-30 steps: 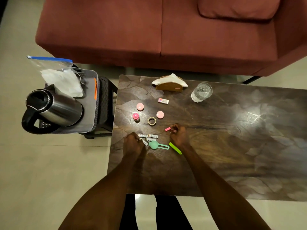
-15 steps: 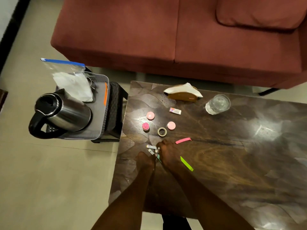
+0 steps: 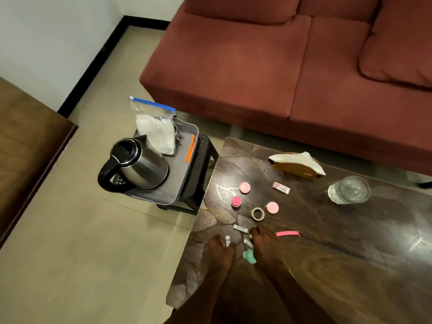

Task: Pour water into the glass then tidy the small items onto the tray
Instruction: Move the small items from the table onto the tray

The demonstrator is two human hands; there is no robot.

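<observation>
The glass (image 3: 349, 190) holds water and stands at the table's far right. The steel kettle (image 3: 138, 164) sits on the grey tray (image 3: 181, 160), which rests on a black stool left of the table. Several small items lie on the dark table: pink caps (image 3: 244, 188), a tape roll (image 3: 258, 213), an eraser (image 3: 281, 188), a white labelled stick (image 3: 240, 228), a pink strip (image 3: 287, 234) and a teal clip (image 3: 249, 255). My left hand (image 3: 218, 251) pinches a small white piece (image 3: 227, 240). My right hand (image 3: 264, 246) pinches another white piece (image 3: 247, 242) beside the teal clip.
The tray also carries a zip bag (image 3: 154, 127) with white cloth and an orange stick (image 3: 190, 148). A wooden napkin holder (image 3: 297, 163) stands at the table's far edge. A red sofa (image 3: 280, 66) lies behind it, and a brown cabinet (image 3: 25, 141) stands at the left.
My right hand left the pink strip and moved left to the white pieces by the teal clip. My left hand has closed on a white piece. The view has swung leftward.
</observation>
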